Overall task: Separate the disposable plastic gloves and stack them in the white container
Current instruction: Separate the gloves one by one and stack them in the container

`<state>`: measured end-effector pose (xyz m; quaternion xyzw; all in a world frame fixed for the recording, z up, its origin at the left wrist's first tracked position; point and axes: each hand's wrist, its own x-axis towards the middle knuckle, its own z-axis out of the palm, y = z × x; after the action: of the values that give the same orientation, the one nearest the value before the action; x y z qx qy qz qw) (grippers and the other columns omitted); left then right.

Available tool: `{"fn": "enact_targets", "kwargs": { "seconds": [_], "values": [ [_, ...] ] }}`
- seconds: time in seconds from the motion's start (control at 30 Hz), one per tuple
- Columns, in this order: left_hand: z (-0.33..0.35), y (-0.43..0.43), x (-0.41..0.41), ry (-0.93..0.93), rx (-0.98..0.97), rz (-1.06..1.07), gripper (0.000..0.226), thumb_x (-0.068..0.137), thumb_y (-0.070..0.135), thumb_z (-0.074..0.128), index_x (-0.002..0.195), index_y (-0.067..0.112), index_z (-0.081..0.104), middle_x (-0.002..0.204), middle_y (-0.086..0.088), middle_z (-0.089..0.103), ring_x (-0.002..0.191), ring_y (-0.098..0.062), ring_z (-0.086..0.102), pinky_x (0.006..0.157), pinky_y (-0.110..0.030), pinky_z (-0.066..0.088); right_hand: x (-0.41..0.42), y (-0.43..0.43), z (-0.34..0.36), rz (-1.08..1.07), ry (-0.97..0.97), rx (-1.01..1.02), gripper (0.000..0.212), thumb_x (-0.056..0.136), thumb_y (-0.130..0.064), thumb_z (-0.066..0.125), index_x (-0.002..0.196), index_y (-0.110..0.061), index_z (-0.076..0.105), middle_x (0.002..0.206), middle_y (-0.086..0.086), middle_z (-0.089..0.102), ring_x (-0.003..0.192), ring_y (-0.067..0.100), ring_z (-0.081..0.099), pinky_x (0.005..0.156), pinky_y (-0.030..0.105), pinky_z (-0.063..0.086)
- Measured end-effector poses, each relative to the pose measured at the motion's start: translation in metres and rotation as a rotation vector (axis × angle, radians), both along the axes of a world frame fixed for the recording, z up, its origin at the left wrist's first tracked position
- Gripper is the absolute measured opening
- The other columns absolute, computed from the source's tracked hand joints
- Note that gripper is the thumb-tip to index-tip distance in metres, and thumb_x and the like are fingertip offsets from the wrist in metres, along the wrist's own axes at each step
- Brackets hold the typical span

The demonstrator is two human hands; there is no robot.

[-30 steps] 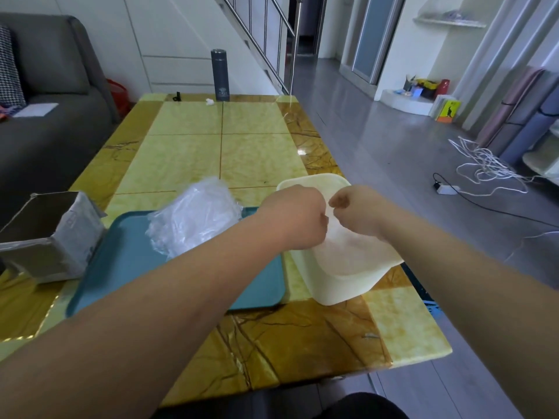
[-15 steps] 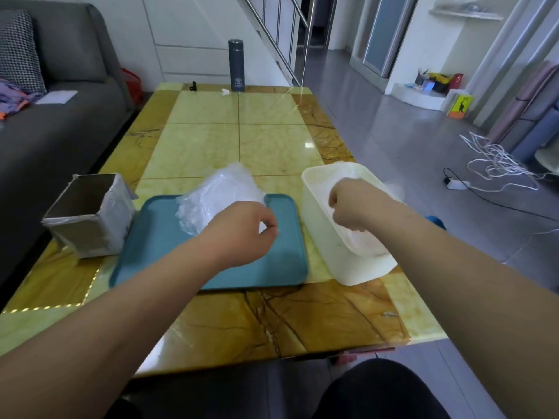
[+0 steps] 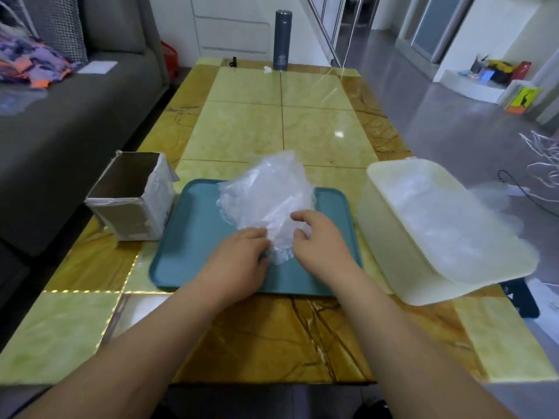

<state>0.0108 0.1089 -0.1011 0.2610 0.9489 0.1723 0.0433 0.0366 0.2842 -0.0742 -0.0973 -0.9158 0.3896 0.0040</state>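
Grey sofa [image 3: 69,125] runs along the left side of the room, beside the long yellow and brown marble-patterned table [image 3: 320,131]. At the table's right edge, toward its near corner, sits the white container [image 3: 390,255], with clear plastic gloves [image 3: 435,219] already lying inside (the picture is blurred there, so the layers cannot be counted). Just left of it, close to the near edge, lies a teal tray [image 3: 193,243]. An open cardboard box [image 3: 130,216] stands against the tray's left side, near the table's left edge.

On the tray's far half rests the glove pile [image 3: 266,189], a crumpled heap of thin clear plastic whose near end reaches toward the middle of the tray. Both hands meet at that near end. The left hand [image 3: 242,255] has its fingers curled, its grip closed on the pile's lower edge. The right hand [image 3: 320,240] is just beside it, thumb and curled fingers pinching the plastic from the right.

A dark flask [image 3: 282,40] stands upright at the table's far edge.
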Motion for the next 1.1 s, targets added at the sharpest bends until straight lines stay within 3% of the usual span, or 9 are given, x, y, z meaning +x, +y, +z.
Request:
{"fn": "enact_targets", "kwargs": {
  "seconds": [0.13, 0.2, 0.37, 0.5, 0.63, 0.7, 0.83, 0.93, 1.1],
  "values": [
    [0.001, 0.001, -0.010, 0.061, 0.050, 0.048, 0.029, 0.086, 0.027, 0.051, 0.096, 0.012, 0.074, 0.110, -0.003, 0.071, 0.107, -0.030, 0.063, 0.089, -0.044, 0.053, -0.007, 0.013, -0.003, -0.003, -0.008, 0.060, 0.056, 0.090, -0.002, 0.058, 0.143, -0.017, 0.057, 0.148, 0.002, 0.053, 0.137, 0.020, 0.049, 0.105, 0.018, 0.031],
    [0.010, 0.001, -0.010, 0.181, 0.118, 0.078, 0.020, 0.090, 0.026, 0.063, 0.096, 0.012, 0.077, 0.106, -0.002, 0.073, 0.107, -0.028, 0.063, 0.088, -0.043, 0.054, -0.007, 0.018, 0.002, 0.064, -0.052, 0.071, 0.071, 0.083, 0.005, 0.059, 0.149, -0.021, 0.052, 0.154, 0.002, 0.046, 0.143, 0.021, 0.043, 0.114, 0.025, 0.035],
    [0.032, -0.007, -0.003, 0.235, 0.413, 0.122, 0.019, 0.082, 0.024, 0.085, 0.090, 0.027, 0.067, 0.091, 0.016, 0.060, 0.091, -0.005, 0.055, 0.080, -0.019, 0.040, -0.004, 0.021, 0.002, 0.160, 0.012, 0.070, 0.075, 0.089, -0.004, 0.071, 0.150, -0.042, 0.048, 0.168, -0.002, 0.029, 0.157, 0.018, 0.020, 0.127, 0.036, 0.022],
    [0.054, -0.014, 0.007, -0.010, 0.741, 0.262, 0.032, 0.085, 0.017, 0.085, 0.099, 0.033, 0.061, 0.086, 0.015, 0.064, 0.083, -0.001, 0.062, 0.075, -0.008, 0.044, 0.002, 0.020, 0.023, 0.063, 0.234, -0.162, 0.010, 0.092, -0.030, 0.077, 0.090, -0.040, 0.075, 0.147, -0.014, 0.057, 0.140, 0.000, 0.045, 0.115, 0.026, 0.034],
    [0.077, -0.024, 0.012, -0.509, 1.152, 0.227, 0.036, 0.078, 0.017, 0.086, 0.112, 0.016, 0.074, 0.093, -0.004, 0.077, 0.082, -0.023, 0.074, 0.076, -0.032, 0.061, 0.019, 0.017, 0.049, 0.034, 0.297, -0.538, 0.019, 0.078, -0.038, 0.084, 0.087, -0.021, 0.082, 0.105, 0.005, 0.079, 0.109, 0.025, 0.072, 0.101, 0.051, 0.053],
    [0.077, -0.030, 0.012, -0.586, 1.145, 0.226, 0.030, 0.076, 0.025, 0.086, 0.099, 0.009, 0.076, 0.080, -0.011, 0.072, 0.070, -0.025, 0.070, 0.066, -0.034, 0.055, 0.027, 0.013, 0.060, 0.069, 0.303, -0.555, 0.032, 0.076, -0.044, 0.087, 0.087, -0.015, 0.081, 0.092, 0.011, 0.078, 0.095, 0.031, 0.073, 0.089, 0.048, 0.056],
    [0.066, -0.026, 0.013, -0.636, 1.103, 0.257, 0.014, 0.084, 0.021, 0.085, 0.091, 0.011, 0.078, 0.075, -0.012, 0.066, 0.061, -0.022, 0.062, 0.060, -0.033, 0.048, 0.032, 0.010, 0.055, 0.033, 0.239, -0.447, 0.022, 0.089, -0.038, 0.079, 0.084, -0.017, 0.081, 0.072, 0.002, 0.075, 0.065, 0.012, 0.069, 0.061, 0.026, 0.054],
    [0.060, -0.026, 0.010, -0.569, 1.075, 0.361, 0.011, 0.095, 0.016, 0.075, 0.095, 0.005, 0.076, 0.065, -0.010, 0.062, 0.051, -0.019, 0.054, 0.047, -0.027, 0.047, 0.028, 0.018, 0.038, -0.113, 0.185, -0.399, 0.026, 0.096, -0.034, 0.073, 0.085, -0.011, 0.080, 0.070, 0.003, 0.073, 0.064, 0.011, 0.064, 0.063, 0.028, 0.050],
    [0.051, -0.025, 0.004, -0.528, 0.970, 0.389, 0.013, 0.098, 0.018, 0.073, 0.095, 0.005, 0.075, 0.072, -0.008, 0.069, 0.058, -0.018, 0.062, 0.055, -0.029, 0.055, 0.026, 0.034, 0.030, -0.148, 0.119, -0.390, 0.037, 0.100, -0.034, 0.067, 0.093, 0.001, 0.075, 0.066, 0.010, 0.059, 0.061, 0.019, 0.054, 0.058, 0.027, 0.043]
  ]
}}
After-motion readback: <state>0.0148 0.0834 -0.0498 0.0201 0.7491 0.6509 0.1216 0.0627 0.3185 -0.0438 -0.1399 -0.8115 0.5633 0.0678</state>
